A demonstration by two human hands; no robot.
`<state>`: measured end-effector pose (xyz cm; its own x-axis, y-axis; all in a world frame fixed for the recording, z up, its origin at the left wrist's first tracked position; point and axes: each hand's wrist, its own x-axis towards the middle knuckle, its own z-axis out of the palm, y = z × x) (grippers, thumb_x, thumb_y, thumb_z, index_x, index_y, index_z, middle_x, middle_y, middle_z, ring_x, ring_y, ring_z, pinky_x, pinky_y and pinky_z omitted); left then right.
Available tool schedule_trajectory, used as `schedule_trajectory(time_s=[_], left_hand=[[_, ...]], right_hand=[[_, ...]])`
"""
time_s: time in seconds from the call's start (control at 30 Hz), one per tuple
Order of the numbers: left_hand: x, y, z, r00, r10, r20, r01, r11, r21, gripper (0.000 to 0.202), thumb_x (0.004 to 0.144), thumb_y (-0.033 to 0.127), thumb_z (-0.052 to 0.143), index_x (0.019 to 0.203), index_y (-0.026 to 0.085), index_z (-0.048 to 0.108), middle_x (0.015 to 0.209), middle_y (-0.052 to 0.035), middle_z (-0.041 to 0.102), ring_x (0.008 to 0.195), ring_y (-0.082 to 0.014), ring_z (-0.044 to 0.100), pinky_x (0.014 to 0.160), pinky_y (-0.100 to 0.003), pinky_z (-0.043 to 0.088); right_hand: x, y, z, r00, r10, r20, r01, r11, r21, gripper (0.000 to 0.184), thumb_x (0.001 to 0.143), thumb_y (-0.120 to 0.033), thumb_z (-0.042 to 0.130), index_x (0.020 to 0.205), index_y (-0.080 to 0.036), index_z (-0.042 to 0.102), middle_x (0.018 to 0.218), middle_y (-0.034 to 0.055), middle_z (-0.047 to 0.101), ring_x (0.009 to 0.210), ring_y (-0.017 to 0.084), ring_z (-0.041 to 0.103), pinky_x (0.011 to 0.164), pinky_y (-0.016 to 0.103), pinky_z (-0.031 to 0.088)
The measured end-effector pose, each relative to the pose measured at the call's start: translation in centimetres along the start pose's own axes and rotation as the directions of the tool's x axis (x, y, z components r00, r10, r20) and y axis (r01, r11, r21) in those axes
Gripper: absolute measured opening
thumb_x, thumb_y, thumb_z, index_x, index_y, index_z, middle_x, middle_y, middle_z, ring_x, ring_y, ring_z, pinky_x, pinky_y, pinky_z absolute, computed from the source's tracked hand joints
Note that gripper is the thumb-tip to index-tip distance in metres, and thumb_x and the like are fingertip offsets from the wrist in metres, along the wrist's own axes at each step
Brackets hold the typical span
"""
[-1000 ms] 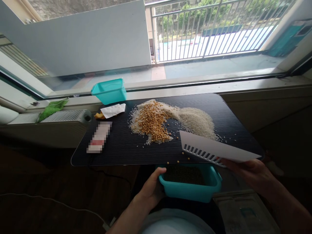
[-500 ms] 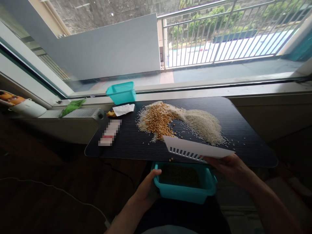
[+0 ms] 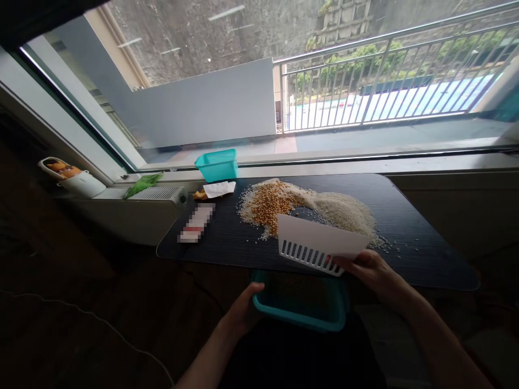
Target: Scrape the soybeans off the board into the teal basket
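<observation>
My left hand (image 3: pixel 246 309) grips the left rim of a teal plastic bin (image 3: pixel 300 317), thumb over the edge, just below the table's front edge. Dark contents in the bin are hard to make out. My right hand (image 3: pixel 367 268) is closed on a white slotted plastic scoop (image 3: pixel 320 237), held tilted above the table's front edge and the bin. Its row of slots faces me along the lower side. Beyond the scoop lie a pile of yellow beans (image 3: pixel 272 202), soybean-like, mixed with rice, and a joined heap of white rice (image 3: pixel 344 210).
The dark table (image 3: pixel 227 246) stands against a window sill. A second teal bin (image 3: pixel 218 166) sits at its back left, near a crumpled white paper (image 3: pixel 219 189) and a blurred pale packet (image 3: pixel 197 222). Farther left are a radiator (image 3: pixel 160 195), a green cloth (image 3: pixel 144 185) and a white pot (image 3: pixel 83 183).
The scoop has turned so more of its slotted face shows, and my right hand has shifted slightly left with it. The bin is tilted more and its right end has moved left. The view has shifted.
</observation>
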<state>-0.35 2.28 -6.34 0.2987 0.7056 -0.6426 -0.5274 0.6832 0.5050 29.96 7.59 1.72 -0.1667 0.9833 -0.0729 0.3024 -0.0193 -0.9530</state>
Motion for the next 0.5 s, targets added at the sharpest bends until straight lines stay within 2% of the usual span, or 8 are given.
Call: schedule_trajectory(time_s=[0.1, 0.2, 0.4, 0.5], left_hand=[[1.4, -0.2, -1.2, 1.000, 0.007, 0.000, -0.007, 1.000, -0.011, 0.016, 0.076, 0.025, 0.064, 0.083, 0.011, 0.068, 0.078, -0.0097, 0.075, 0.096, -0.0270, 0.069, 0.087, -0.034, 0.049], [2.2, -0.7, -1.9, 0.999, 0.024, 0.029, -0.023, 1.000, -0.017, 0.019, 0.074, 0.025, 0.066, 0.086, 0.010, 0.069, 0.081, -0.0105, 0.075, 0.097, -0.0278, 0.068, 0.091, -0.036, 0.048], [2.4, -2.4, -2.1, 0.994, 0.044, 0.096, -0.042, 0.999, -0.028, 0.026, 0.073, 0.028, 0.068, 0.091, 0.010, 0.071, 0.086, -0.0115, 0.076, 0.104, -0.0296, 0.066, 0.097, -0.037, 0.045], [2.3, -3.1, -2.3, 0.991, 0.057, 0.120, -0.054, 0.998, -0.031, 0.031, 0.074, 0.030, 0.068, 0.096, 0.008, 0.072, 0.089, -0.0126, 0.076, 0.108, -0.0305, 0.065, 0.099, -0.038, 0.044]], right_hand=[[-0.1, 0.1, 0.1, 1.000, -0.007, -0.018, 0.007, 1.000, 0.000, 0.056, 0.060, -0.067, 0.075, 0.087, -0.018, 0.082, 0.085, 0.0096, 0.079, 0.085, 0.033, 0.072, 0.081, 0.044, 0.059], [-0.2, -0.1, 0.1, 0.999, -0.033, -0.040, 0.032, 0.999, -0.031, 0.055, 0.061, -0.067, 0.074, 0.085, -0.018, 0.082, 0.083, 0.0097, 0.079, 0.082, 0.033, 0.073, 0.078, 0.044, 0.060], [-0.3, 0.1, 0.1, 0.993, -0.047, -0.106, 0.042, 0.998, -0.050, 0.053, 0.064, -0.068, 0.071, 0.079, -0.018, 0.082, 0.084, 0.0096, 0.079, 0.079, 0.033, 0.073, 0.072, 0.043, 0.061], [-0.1, 0.7, 0.0, 0.992, -0.068, -0.103, 0.064, 0.997, -0.046, 0.054, 0.064, -0.068, 0.071, 0.082, -0.018, 0.082, 0.085, 0.0098, 0.079, 0.079, 0.032, 0.073, 0.075, 0.045, 0.060]])
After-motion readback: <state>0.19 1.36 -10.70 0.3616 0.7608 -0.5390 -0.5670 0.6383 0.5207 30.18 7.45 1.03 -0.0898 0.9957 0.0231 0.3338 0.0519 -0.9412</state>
